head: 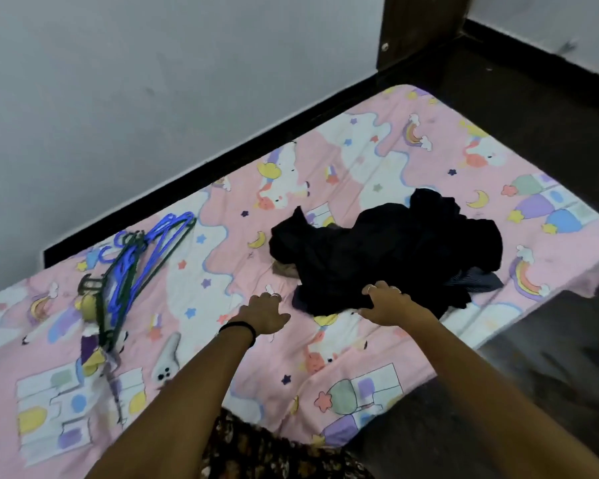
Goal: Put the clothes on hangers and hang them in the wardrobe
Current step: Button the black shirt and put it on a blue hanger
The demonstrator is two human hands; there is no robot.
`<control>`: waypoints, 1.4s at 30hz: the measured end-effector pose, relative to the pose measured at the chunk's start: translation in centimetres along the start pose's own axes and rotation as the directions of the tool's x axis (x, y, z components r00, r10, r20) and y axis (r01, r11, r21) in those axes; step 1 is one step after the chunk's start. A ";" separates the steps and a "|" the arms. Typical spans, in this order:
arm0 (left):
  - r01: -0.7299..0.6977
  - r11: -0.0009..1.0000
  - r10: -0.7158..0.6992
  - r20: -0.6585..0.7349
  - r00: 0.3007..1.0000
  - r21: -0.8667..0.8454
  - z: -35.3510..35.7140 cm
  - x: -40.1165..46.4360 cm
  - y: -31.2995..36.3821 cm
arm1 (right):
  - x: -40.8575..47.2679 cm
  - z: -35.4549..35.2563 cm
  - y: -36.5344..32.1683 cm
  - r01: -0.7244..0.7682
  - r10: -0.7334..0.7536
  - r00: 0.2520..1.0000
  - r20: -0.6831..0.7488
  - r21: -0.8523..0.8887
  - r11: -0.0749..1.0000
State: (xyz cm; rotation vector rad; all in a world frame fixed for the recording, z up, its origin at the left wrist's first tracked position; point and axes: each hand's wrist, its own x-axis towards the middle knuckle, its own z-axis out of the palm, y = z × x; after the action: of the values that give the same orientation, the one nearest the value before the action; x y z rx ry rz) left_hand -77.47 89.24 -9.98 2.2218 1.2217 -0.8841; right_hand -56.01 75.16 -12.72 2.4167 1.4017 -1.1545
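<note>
Right hand (386, 304) is reaching out over the near edge of the pile of dark clothes (384, 255), fingers spread and slightly bent with the tips down on the black fabric, but honestly can't tell if it's actually got hold of any cloth or is just resting on it. There are rings on a couple of those fingers. Left hand (263, 314) is just beside the pile on its left, not touching it, fingers spread loosely over the pink bedsheet (242, 368) and holding nothing; it has a ring too, plus a black band (239, 329) round the wrist. The clothes are heaped in a crumpled mound roughly mid-mattress, mostly black, with a bit of brownish fabric poking out at the left side and something dark striped at the right. Well off to the left of the hands sits a bunch of hangers (135, 264), blue and dark green ones stacked together, lying flat on the sheet near the wall side. The sheet is pink with cartoon unicorns, rainbows, moons and stars. Mattress sits low on a dark floor (533, 392), right against a pale wall (153, 81) with a black skirting strip, and a dark wooden post (419, 29) stands at the top right.
</note>
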 end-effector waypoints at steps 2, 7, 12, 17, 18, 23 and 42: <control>-0.071 0.997 0.071 -0.014 0.997 0.024 -0.4 2.1 1.9 | 0.4 -0.4 1.3 -0.039 0.042 0.998 -0.045 0.062 0.997; -0.254 0.960 0.264 -0.086 0.961 0.114 -1.1 7.4 5.2 | 1.9 -1.1 3.9 -0.117 0.156 0.973 -0.170 0.219 0.969; -0.322 0.897 0.355 -0.057 0.933 0.303 -1.8 15.2 7.1 | 5.0 -0.8 7.2 -0.265 0.366 0.884 -0.290 0.332 0.905; -0.527 0.765 0.543 0.069 0.837 0.370 0.1 25.5 12.0 | 11.3 1.9 10.5 -0.359 0.455 0.796 -0.398 0.294 0.886; -0.544 0.753 0.561 0.073 0.825 0.371 0.9 27.0 12.7 | 12.7 2.4 11.0 -0.365 0.447 0.800 -0.400 0.267 0.892; -0.606 0.670 0.720 -0.175 0.672 0.430 4.4 31.5 10.5 | 18.9 3.9 11.4 -0.447 0.503 0.636 -0.585 0.252 0.858; -0.783 0.599 0.785 -0.314 0.534 0.167 7.6 20.9 -2.6 | 2.1 -6.2 -10.6 0.069 0.656 -0.111 -0.746 0.653 0.754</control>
State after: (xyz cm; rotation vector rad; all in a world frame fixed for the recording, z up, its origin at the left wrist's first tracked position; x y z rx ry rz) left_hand -73.72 97.54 -30.49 2.6092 0.1824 -0.0957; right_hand -60.36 85.35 -7.02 3.8495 0.1663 0.9742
